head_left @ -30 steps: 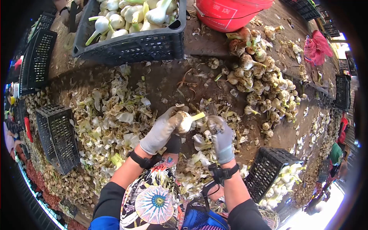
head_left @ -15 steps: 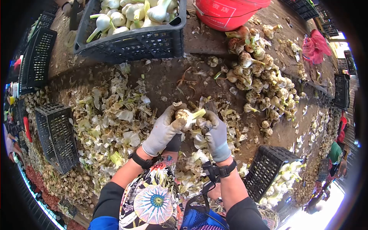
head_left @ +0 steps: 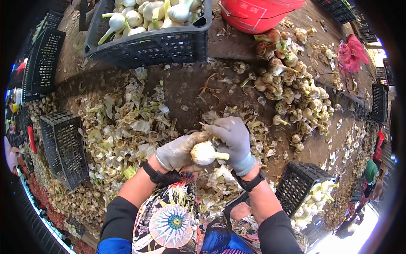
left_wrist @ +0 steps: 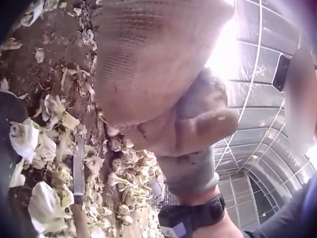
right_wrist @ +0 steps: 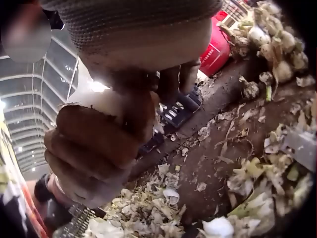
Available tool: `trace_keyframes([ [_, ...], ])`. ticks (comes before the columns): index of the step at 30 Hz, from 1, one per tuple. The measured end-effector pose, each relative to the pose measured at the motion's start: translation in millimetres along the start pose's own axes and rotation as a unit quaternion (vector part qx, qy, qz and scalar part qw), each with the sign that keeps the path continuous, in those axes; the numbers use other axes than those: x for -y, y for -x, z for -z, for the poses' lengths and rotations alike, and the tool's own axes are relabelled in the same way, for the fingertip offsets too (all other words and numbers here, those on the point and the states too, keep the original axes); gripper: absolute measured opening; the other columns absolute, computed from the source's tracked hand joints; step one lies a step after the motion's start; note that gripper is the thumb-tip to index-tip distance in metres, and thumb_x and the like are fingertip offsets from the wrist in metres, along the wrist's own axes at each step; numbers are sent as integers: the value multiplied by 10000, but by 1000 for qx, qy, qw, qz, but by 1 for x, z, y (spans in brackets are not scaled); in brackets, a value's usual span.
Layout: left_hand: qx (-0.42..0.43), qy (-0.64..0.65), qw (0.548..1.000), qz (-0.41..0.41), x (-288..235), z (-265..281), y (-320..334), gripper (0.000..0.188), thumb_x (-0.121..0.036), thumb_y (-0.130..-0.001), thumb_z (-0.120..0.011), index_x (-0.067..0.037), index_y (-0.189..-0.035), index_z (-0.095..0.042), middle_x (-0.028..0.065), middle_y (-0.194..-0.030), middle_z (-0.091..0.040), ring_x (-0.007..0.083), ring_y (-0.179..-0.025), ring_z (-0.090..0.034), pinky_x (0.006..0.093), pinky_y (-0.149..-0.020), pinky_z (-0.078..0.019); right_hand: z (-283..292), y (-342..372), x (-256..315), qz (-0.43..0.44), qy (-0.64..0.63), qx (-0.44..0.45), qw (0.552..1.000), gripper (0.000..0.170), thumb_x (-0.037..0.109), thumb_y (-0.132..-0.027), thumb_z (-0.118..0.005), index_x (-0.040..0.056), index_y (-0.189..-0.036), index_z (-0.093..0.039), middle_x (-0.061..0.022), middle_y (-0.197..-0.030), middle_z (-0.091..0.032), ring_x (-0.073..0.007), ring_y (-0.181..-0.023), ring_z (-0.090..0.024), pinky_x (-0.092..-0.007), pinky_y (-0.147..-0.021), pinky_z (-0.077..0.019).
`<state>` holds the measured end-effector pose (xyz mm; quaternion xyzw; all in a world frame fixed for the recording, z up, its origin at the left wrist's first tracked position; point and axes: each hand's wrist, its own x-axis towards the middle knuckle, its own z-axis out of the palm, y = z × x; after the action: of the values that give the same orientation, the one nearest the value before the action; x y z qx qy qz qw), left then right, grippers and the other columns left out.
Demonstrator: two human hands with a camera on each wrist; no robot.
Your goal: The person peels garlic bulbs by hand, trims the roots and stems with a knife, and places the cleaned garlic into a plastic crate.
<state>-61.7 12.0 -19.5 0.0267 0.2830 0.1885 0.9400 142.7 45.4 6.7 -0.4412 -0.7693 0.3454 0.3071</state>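
Both hands wear soiled pale gloves. In the head view the left hand (head_left: 177, 151) grips a garlic bulb (head_left: 203, 153) whose cut green-white stem points right. The right hand (head_left: 232, 139) is against the bulb's upper side, its curled fingers pinching at the outer skin near the root end. The right wrist view shows the left hand's fingers (right_wrist: 94, 148) curled round the pale bulb (right_wrist: 99, 101). A flat metal blade (left_wrist: 78, 166) shows among peelings in the left wrist view; whether it is held cannot be told.
Black crate (head_left: 148, 46) of white garlic stands at the top, beside a red bucket (head_left: 258, 15). Unpeeled bulbs (head_left: 302, 99) are heaped at right. Peelings (head_left: 122, 131) cover the ground at left. A tilted crate (head_left: 292, 186) holds more garlic; another crate (head_left: 63, 148) stands left.
The right hand has moved up and over the bulb, its palm turned down. The bulb has lowered slightly, with its stem tilted from up-right to nearly level. The head view has shifted slightly.
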Motion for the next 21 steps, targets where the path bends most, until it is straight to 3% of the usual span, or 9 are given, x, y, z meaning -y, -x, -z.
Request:
trace_keyframes([
  [5, -21, -24, 998, -50, -18, -26, 4, 462, -439, -1024, -458, -67, -1281, -548, 104, -1075, -676, 147, -874, -652, 303, -654, -538, -11, 40, -18, -220, -134, -109, 960, 502, 48, -809, -723, 71, -1284, -563, -137, -1324, -534, -283, -1157, -589, -334, -981, -506],
  [7, -117, -283, 931, -198, -15, -28, -2, 459, -376, -1043, -423, -24, -1323, -516, 101, -1121, -667, 143, -936, -637, 280, -773, -528, -11, 47, 7, -242, -308, -66, 918, 471, 96, -829, -754, 51, -1268, -589, -120, -1344, -520, -229, -1161, -582, -312, -962, -521],
  [8, -131, -139, 971, -144, -12, -26, -7, 431, -294, -1032, -457, 10, -1330, -520, 84, -1135, -661, 136, -995, -619, 263, -872, -493, -17, 49, 16, -283, -344, -73, 892, 442, 38, -806, -755, 23, -1227, -624, -108, -1301, -555, -191, -1133, -581, -305, -934, -520],
  [12, -192, -242, 912, -269, -13, -33, -12, 342, -246, -1008, -534, 8, -1215, -632, 51, -1090, -659, 105, -967, -603, 261, -850, -486, -16, 49, 12, -331, -360, -84, 868, 390, 3, -799, -746, 6, -1177, -653, -111, -1217, -606, -175, -1113, -580, -282, -884, -520],
  [15, -262, -303, 890, -220, -22, -44, 15, 289, -217, -998, -577, 1, -1174, -648, 35, -1095, -669, 84, -958, -590, 260, -841, -484, -7, 46, 22, -347, -556, -231, 719, 268, 33, -869, -678, 23, -1134, -640, -63, -953, -662, -101, -822, -635, -208, -656, -502],
  [16, -252, -305, 890, -226, -20, -45, 21, 280, -226, -990, -599, 4, -1136, -661, 26, -1013, -675, 79, -891, -586, 261, -804, -485, -5, 42, 18, -383, -515, -234, 730, 245, 41, -885, -660, 33, -1125, -613, -35, -883, -656, -88, -696, -624, -193, -546, -469],
  [19, -227, -390, 844, -291, -2, -41, 30, 294, -250, -993, -597, 11, -1114, -656, 26, -942, -676, 81, -843, -593, 263, -783, -492, -11, 46, 15, -419, -502, -259, 711, 246, 89, -906, -654, 24, -1135, -590, -31, -879, -650, -101, -714, -636, -199, -526, -476],
  [20, -228, -367, 848, -307, -2, -49, 33, 293, -270, -1001, -580, 5, -1066, -654, 26, -892, -679, 88, -807, -599, 266, -756, -496, -13, 53, 11, -427, -529, -267, 683, 214, 78, -911, -601, -46, -1084, -622, -85, -1034, -664, -176, -961, -643, -321, -871, -511],
  [21, -227, -367, 849, -304, -2, -48, 34, 293, -270, -1001, -580, 5, -1066, -654, 26, -892, -679, 88, -807, -599, 266, -756, -496, -14, 58, 7, -428, -528, -268, 682, 214, 78, -911, -601, -46, -1084, -622, -85, -1034, -664, -176, -961, -643, -321, -871, -511],
])
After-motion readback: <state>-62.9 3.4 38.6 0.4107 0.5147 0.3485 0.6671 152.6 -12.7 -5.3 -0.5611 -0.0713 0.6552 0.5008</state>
